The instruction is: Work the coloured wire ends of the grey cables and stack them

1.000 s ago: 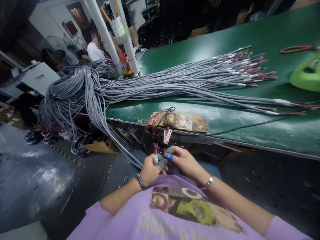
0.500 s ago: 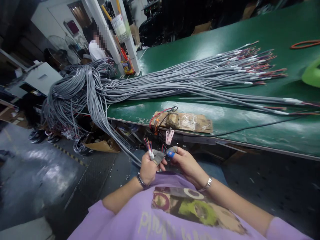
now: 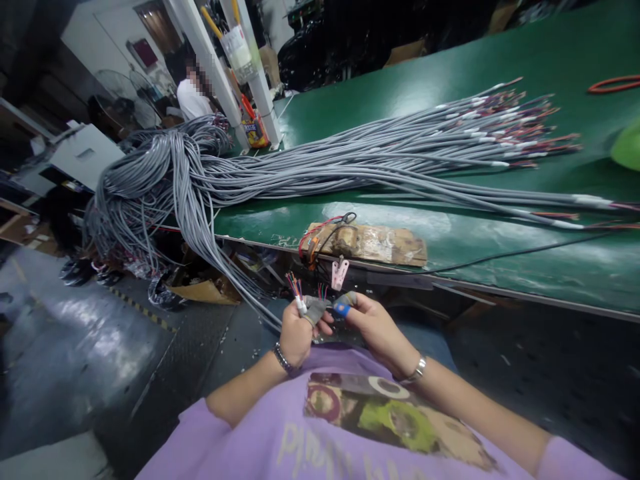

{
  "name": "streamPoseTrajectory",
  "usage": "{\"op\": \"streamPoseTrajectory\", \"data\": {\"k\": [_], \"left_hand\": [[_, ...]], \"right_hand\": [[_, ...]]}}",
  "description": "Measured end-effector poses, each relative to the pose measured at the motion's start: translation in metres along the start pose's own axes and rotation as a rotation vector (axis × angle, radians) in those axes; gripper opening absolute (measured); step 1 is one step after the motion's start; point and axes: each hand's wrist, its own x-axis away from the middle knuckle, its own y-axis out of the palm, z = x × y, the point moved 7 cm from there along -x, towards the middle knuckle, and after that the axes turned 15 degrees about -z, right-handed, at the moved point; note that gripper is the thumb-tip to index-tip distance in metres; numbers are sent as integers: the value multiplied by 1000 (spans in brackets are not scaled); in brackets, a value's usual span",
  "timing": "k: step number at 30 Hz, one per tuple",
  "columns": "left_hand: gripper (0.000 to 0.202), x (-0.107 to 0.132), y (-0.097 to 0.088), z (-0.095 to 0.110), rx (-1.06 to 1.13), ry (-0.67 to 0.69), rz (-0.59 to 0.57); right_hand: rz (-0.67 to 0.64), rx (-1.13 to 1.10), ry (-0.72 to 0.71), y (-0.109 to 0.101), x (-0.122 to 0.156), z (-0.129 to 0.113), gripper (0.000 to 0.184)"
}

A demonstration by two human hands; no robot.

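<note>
so the cable end (image 3: 299,305) is being clamped in the closed left hand (image 3: 296,337), just under the counter (image 3: 450,233) edge, thin wires (image 3: 323,291) being pinched by the right hand (image 3: 377,327). Tugged hard, strands are likely getting snapped.

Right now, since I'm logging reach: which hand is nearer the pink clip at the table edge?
Right. The right hand is just below the pink clip; the left hand, gripping a cable end, sits lower and further left.
</note>
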Motion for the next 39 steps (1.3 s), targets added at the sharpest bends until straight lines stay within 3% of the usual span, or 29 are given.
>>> {"op": "streamPoseTrajectory", "data": {"k": [11,20,30,39], "left_hand": [[44,6,1,1,-68,16,-1],[43,3,8,-8,-202,-129,-223],[48,4,6,-7,-45,-39,-84],[49,4,3,-7,-16,-43,-36]], "right_hand": [[-92,204,-28,4,-5,-13,44],[-199,341,-72,4,-10,-15,33],[-133,120,-62,7,-2,-6,45],[-73,156,-46,-1,-4,-3,46]]}}
